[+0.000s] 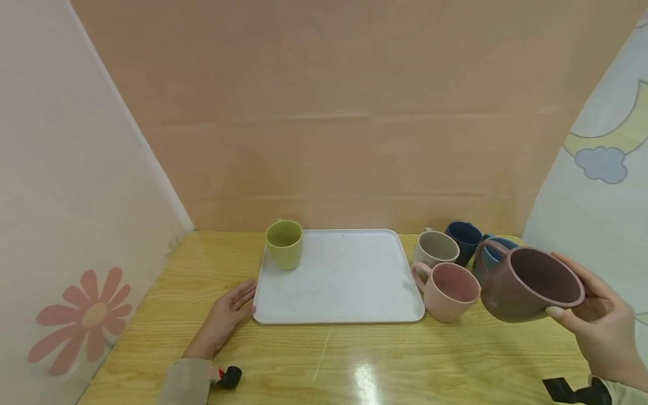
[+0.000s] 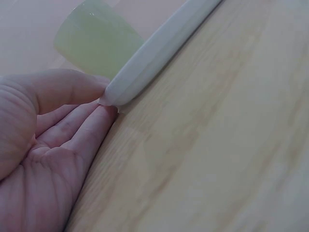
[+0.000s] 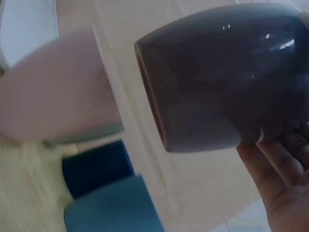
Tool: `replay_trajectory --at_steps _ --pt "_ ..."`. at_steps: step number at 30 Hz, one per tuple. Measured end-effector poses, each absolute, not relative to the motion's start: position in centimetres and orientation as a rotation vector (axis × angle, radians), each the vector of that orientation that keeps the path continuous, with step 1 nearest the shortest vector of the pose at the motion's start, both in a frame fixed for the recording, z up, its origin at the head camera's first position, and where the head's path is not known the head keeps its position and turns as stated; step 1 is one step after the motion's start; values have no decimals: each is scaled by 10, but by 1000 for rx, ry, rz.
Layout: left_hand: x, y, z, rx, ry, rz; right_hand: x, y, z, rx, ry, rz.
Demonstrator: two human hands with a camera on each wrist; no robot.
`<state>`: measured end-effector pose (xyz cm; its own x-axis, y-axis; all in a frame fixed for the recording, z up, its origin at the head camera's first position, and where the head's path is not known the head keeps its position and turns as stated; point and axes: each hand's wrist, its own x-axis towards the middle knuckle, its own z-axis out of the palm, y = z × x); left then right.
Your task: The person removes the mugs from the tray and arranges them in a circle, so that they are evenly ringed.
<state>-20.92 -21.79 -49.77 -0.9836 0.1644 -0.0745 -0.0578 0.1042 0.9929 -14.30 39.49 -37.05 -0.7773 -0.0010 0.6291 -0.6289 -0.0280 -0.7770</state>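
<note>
Holding a brown mug (image 1: 526, 292) tilted, the right hand (image 1: 604, 323) shows beside the pink mug (image 1: 448, 298) in the head view, while the left hand (image 1: 228, 315) touches the white tray (image 1: 344, 287), its fingers fairly straight. The left wrist view shows thumb and fingertips (image 2: 108, 110) meeting the tray's edge near the green mug (image 2: 96, 41); the right wrist view shows fingers round the brown mug.

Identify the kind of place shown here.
Likely a tabletop nook set up indoors: a wood-grain table backed by a plain tan backdrop, with a flower-decorated wall on the left.
</note>
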Motion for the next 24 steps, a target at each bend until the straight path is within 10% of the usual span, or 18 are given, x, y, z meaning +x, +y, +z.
replay_trajectory --at_steps 24 --pt "-208 -218 -496 130 2215 1992 -153 454 -429 366 -2147 1846"
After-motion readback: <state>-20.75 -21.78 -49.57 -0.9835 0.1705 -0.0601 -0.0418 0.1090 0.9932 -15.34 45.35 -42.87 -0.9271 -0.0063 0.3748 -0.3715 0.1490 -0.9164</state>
